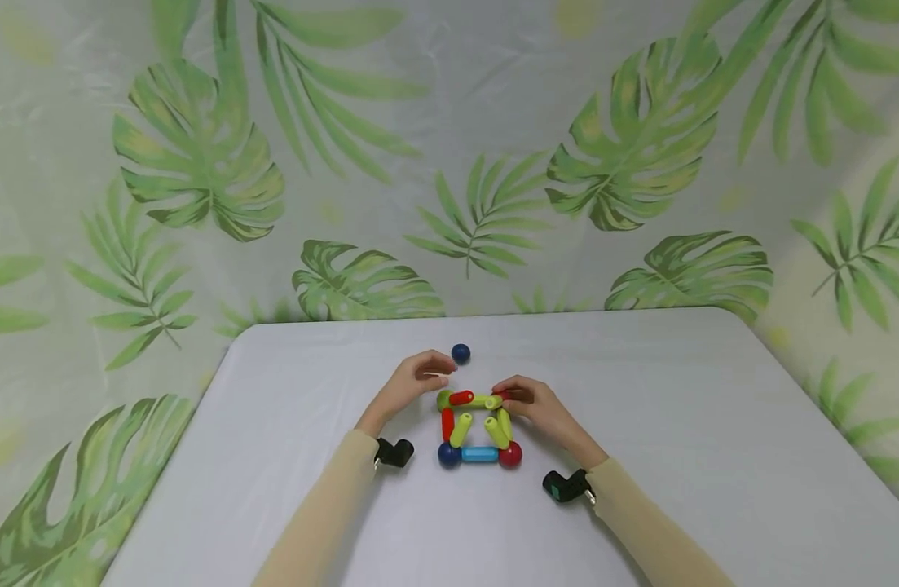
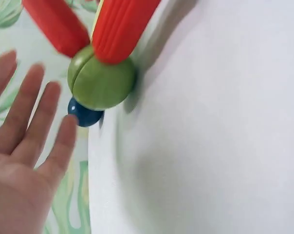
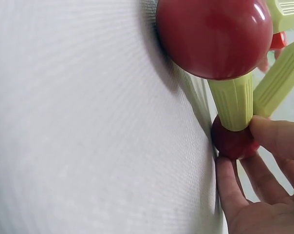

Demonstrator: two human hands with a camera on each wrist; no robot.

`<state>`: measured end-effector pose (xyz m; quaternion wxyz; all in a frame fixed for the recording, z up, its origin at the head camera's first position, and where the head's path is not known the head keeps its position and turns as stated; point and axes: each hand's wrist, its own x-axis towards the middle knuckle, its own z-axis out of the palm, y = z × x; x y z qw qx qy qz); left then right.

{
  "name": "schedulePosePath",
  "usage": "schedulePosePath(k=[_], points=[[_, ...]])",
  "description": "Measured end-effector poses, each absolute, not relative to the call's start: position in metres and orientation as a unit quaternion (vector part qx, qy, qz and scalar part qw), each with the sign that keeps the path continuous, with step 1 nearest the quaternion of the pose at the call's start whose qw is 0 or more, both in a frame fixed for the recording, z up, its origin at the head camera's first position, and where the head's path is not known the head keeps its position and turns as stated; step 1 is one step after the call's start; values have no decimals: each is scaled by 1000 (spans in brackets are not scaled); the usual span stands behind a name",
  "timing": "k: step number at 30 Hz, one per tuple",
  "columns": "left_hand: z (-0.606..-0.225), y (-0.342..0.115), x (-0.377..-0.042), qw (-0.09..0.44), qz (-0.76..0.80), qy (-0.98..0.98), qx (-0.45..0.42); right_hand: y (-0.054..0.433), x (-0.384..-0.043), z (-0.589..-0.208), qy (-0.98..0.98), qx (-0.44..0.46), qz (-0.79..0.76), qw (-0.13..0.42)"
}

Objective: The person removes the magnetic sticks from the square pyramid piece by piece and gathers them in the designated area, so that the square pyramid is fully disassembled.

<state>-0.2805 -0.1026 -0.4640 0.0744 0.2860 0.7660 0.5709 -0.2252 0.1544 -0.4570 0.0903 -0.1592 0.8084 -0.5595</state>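
Note:
A square frame of rods and balls lies on the table. Its near corners are a blue ball (image 1: 449, 455) and a red ball (image 1: 510, 455), joined by a light-blue rod (image 1: 481, 455). A green ball (image 2: 105, 85) forms the far left corner, a second red ball (image 3: 234, 144) the far right. Short rods, one red (image 1: 461, 398) and several yellow-green (image 1: 461, 430), slant up from the corners. My right hand (image 1: 540, 409) grips the far right red ball between thumb and fingers. Beside the green ball, my left hand (image 1: 420, 377) hovers with extended fingers, holding nothing.
Behind the frame, a loose dark blue ball (image 1: 460, 354) sits near my left fingertips. The white table (image 1: 676, 391) ends at a leaf-patterned curtain (image 1: 493, 122). Black wrist cameras (image 1: 565, 487) stick out inward from both wrists.

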Motion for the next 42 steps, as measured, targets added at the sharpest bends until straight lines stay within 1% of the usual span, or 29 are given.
schedulePosePath(k=[2, 4, 10, 21, 26, 31, 33, 37, 42], points=[[-465, -102, -270, 98, 557, 759, 323, 154, -222, -450, 809, -160, -558, 91], [-467, -99, -263, 102, 535, 763, 348, 155, -221, -447, 808, -157, -560, 95], [-472, -86, -258, 46, 486, 799, 351, 156, -220, -449, 802, -151, -569, 99], [-473, -82, -257, -10, 491, 807, 327, 155, -222, -454, 805, -156, -564, 95], [-467, -94, -260, -12, 482, 826, 291, 158, -232, -472, 802, -153, -570, 92], [-462, -119, -278, -51, 452, 862, 223, 161, -239, -484, 807, -144, -566, 88], [-463, -132, -287, -56, 428, 881, 195, 161, -239, -485, 808, -143, -565, 89], [-465, -151, -302, -30, 388, 908, 155, 161, -238, -485, 808, -138, -565, 92], [-467, -160, -310, -5, 365, 921, 138, 160, -237, -484, 808, -135, -565, 96]])
